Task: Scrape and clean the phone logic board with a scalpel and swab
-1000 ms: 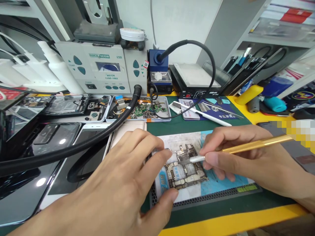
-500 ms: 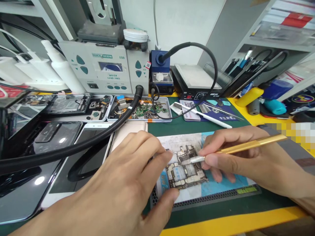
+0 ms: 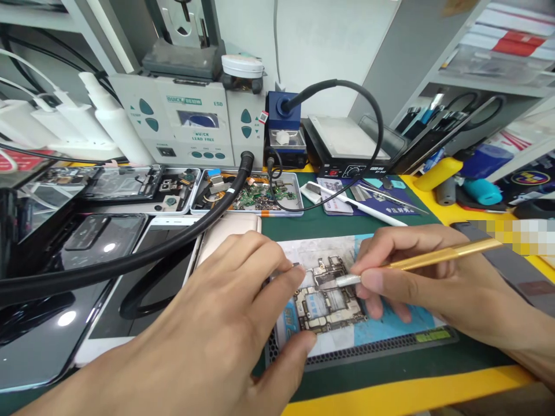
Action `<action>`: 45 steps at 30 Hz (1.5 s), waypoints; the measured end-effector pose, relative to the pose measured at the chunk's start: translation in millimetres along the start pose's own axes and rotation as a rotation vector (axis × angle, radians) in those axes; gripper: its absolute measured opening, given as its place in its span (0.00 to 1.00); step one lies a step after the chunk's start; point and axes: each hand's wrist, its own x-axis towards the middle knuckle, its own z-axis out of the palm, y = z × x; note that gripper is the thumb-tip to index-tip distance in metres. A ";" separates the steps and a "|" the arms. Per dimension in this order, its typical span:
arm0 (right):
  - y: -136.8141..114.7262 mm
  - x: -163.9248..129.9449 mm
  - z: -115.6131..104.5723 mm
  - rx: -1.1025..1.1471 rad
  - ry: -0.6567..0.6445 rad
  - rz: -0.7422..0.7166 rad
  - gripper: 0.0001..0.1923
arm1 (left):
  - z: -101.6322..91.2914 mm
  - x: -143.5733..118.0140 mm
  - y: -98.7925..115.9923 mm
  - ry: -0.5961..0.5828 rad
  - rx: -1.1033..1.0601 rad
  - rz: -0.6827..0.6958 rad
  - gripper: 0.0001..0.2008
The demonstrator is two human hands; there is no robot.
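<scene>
A phone circuit board (image 3: 332, 315) lies flat on a white and blue sheet (image 3: 385, 332), with several metal shields and dark chips on it. My left hand (image 3: 234, 300) spans the board's left side, the index fingertip at its upper corner and the thumb at its lower corner, steadying it. Between the thumb and fingers of my right hand (image 3: 403, 271) is a slim gold-handled craft knife (image 3: 442, 255). Its flat silver blade rests on or just over the upper middle of the board. The right hand's other fingers curl beneath, near the board's right edge.
A hot air station (image 3: 191, 124) stands at the back, its thick black hose (image 3: 173, 245) crossing over several phones (image 3: 108, 248) at left. Behind the board are a tray of circuit parts (image 3: 269, 193), a white brush (image 3: 373, 212) and a heating plate (image 3: 342, 141).
The view has shifted very slightly. Both hands keep their places, and the knife blade stays at nearly the same spot on the board.
</scene>
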 end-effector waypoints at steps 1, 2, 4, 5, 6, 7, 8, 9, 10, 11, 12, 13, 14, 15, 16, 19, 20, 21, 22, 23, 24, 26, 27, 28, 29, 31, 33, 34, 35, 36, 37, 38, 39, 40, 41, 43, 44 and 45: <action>-0.2 0.2 0.1 0.014 -0.002 -0.001 0.09 | -0.2 0.3 0.1 0.004 0.000 0.001 0.10; -0.5 0.6 0.2 0.018 -0.002 0.001 0.09 | -0.3 0.4 0.1 0.006 0.000 -0.001 0.10; -1.1 1.5 0.6 0.012 0.004 0.009 0.09 | -0.2 0.1 0.0 0.016 -0.001 0.003 0.10; -1.4 1.9 0.9 0.007 0.008 0.016 0.09 | 0.0 -0.3 -0.1 0.020 -0.001 0.005 0.10; -1.6 2.1 1.4 0.005 0.011 0.026 0.09 | 0.4 -0.7 -0.3 0.022 0.002 0.006 0.10; -1.8 2.1 1.8 0.004 0.016 0.032 0.09 | 0.9 -1.3 -0.4 0.022 0.004 0.005 0.11; -1.9 1.9 2.3 0.003 0.020 0.035 0.09 | 1.5 -1.8 -0.5 0.022 0.005 0.006 0.11; -2.0 1.6 2.7 0.001 0.024 0.035 0.09 | 2.0 -2.2 -0.5 0.019 0.007 -0.001 0.11; -2.0 1.1 3.0 -0.001 0.029 0.033 0.09 | 2.5 -2.6 -0.5 0.019 0.008 -0.008 0.12; -2.0 0.6 3.1 -0.005 0.031 0.029 0.09 | 2.6 -2.7 -0.5 0.020 0.007 -0.012 0.12; -2.0 0.1 2.9 -0.012 0.032 0.026 0.08 | 2.6 -2.7 -0.3 0.017 0.004 -0.014 0.11; -2.0 -0.3 2.6 -0.021 0.029 0.023 0.09 | 2.3 -2.6 -0.1 0.016 0.001 -0.014 0.11; -1.9 -0.6 2.2 -0.031 0.026 0.022 0.09 | 1.7 -2.3 0.1 0.010 -0.004 -0.013 0.11; -1.9 -0.7 1.7 -0.041 0.023 0.022 0.09 | 1.0 -2.0 0.4 0.005 -0.008 -0.013 0.10; -1.9 -0.7 1.2 -0.051 0.019 0.023 0.10 | 0.2 -1.6 0.7 0.003 -0.012 -0.012 0.10; -2.4 -0.4 0.4 -0.069 0.020 0.025 0.11 | -1.5 -0.3 1.3 -0.013 -0.018 -0.030 0.09; -2.7 -0.3 0.4 -0.074 0.021 0.025 0.11 | -1.8 0.2 1.3 -0.016 -0.020 -0.034 0.08; -2.9 -0.3 0.6 -0.078 0.021 0.024 0.11 | -1.9 0.6 1.2 -0.016 -0.020 -0.035 0.07; -3.1 -0.3 0.9 -0.080 0.019 0.017 0.11 | -1.9 1.0 1.1 -0.019 -0.020 -0.032 0.07; -3.1 -0.3 1.3 -0.079 0.020 0.009 0.11 | -1.8 1.4 1.0 -0.020 -0.018 -0.030 0.07; -3.1 -0.3 1.8 -0.077 0.020 0.002 0.11 | -1.6 1.8 0.8 -0.021 -0.015 -0.025 0.07; -2.7 0.0 2.7 -0.076 0.026 -0.010 0.11 | -1.3 2.3 0.7 -0.028 -0.014 -0.026 0.07; -2.5 0.2 3.2 -0.078 0.030 -0.016 0.11 | -1.2 2.4 0.8 -0.027 -0.019 -0.027 0.07; -2.5 0.4 3.5 -0.082 0.031 -0.022 0.10 | -1.3 2.4 0.8 -0.028 -0.026 -0.032 0.07; -2.5 0.5 3.8 -0.089 0.030 -0.034 0.10 | -1.4 2.2 0.9 -0.028 -0.036 -0.034 0.07; -3.1 0.4 4.2 -0.108 0.032 -0.066 0.09 | -1.7 1.5 1.0 -0.031 -0.051 -0.038 0.06; -4.2 -0.1 4.1 -0.136 0.040 -0.084 0.08 | -2.0 0.6 1.1 -0.033 -0.052 -0.032 0.04; -4.7 -0.5 3.9 -0.147 0.043 -0.089 0.07 | -2.1 0.4 1.2 -0.030 -0.049 -0.029 0.04; -5.1 -0.8 3.6 -0.155 0.041 -0.090 0.07 | -2.3 0.4 1.2 -0.030 -0.047 -0.026 0.05; -5.3 -1.0 3.3 -0.158 0.039 -0.090 0.06 | -2.5 0.7 1.2 -0.032 -0.047 -0.025 0.05; -5.2 -1.0 2.9 -0.156 0.036 -0.091 0.06 | -2.7 1.2 1.2 -0.036 -0.050 -0.025 0.04; -5.0 -0.8 2.6 -0.148 0.031 -0.092 0.06 | -3.0 1.7 1.1 -0.043 -0.055 -0.028 0.04; -4.5 -0.5 2.4 -0.136 0.023 -0.088 0.06 | -3.3 2.3 1.0 -0.052 -0.061 -0.033 0.04; -3.9 0.0 2.3 -0.122 0.012 -0.077 0.06 | -3.7 2.7 0.7 -0.059 -0.067 -0.036 0.03; -3.3 0.4 2.3 -0.108 -0.001 -0.065 0.07 | -4.0 3.0 0.4 -0.066 -0.074 -0.040 0.03; -2.5 1.0 2.7 -0.085 -0.027 -0.054 0.07 | -4.4 2.8 -0.4 -0.076 -0.082 -0.038 0.03; -2.5 1.1 2.9 -0.076 -0.032 -0.055 0.07 | -4.4 2.4 -0.9 -0.078 -0.085 -0.036 0.04; -2.8 1.0 3.1 -0.070 -0.032 -0.060 0.07 | -4.2 1.8 -1.4 -0.079 -0.090 -0.030 0.04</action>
